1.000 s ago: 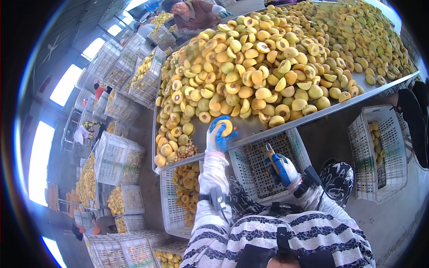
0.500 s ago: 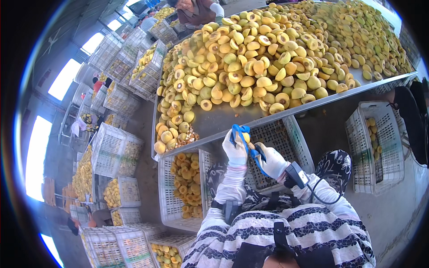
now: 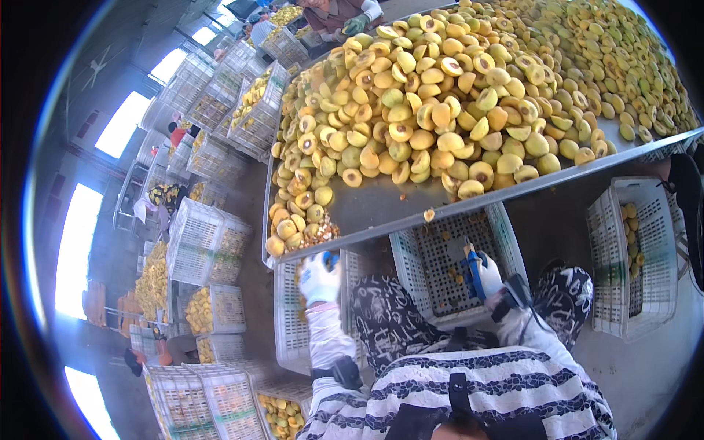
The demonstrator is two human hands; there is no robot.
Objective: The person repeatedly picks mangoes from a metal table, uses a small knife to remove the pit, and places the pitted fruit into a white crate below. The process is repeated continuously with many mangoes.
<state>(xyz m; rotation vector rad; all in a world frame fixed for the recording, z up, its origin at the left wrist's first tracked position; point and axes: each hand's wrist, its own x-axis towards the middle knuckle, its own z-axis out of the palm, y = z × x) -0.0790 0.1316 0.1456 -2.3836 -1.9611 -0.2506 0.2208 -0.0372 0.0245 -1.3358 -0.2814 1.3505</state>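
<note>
My left hand (image 3: 321, 279), in a white glove with blue on the finger side, is over the left white crate (image 3: 290, 334), close below the table's front edge. Its fingers are partly hidden, and whether they hold anything is unclear. My right hand (image 3: 490, 277), gloved alike, is closed around a slim tool (image 3: 469, 253) with a narrow tip pointing away from me. It hovers over the middle crate (image 3: 455, 317), which has a few small scraps in it. Halved yellow peaches (image 3: 411, 125) are heaped on the metal table (image 3: 378, 209). A small pale piece (image 3: 429, 215) shows at its front edge.
Pits and scraps (image 3: 319, 233) lie at the table's left corner. Another crate (image 3: 649, 293) with some fruit stands right. Stacked crates (image 3: 202, 242) fill the left side. Across the table, a person's gloved hand (image 3: 356, 25) is near the heap.
My hands were together in front of the table edge around a piece of fruit. The left has moved left over its crate, the right has moved right and slightly down. The small pale piece has appeared.
</note>
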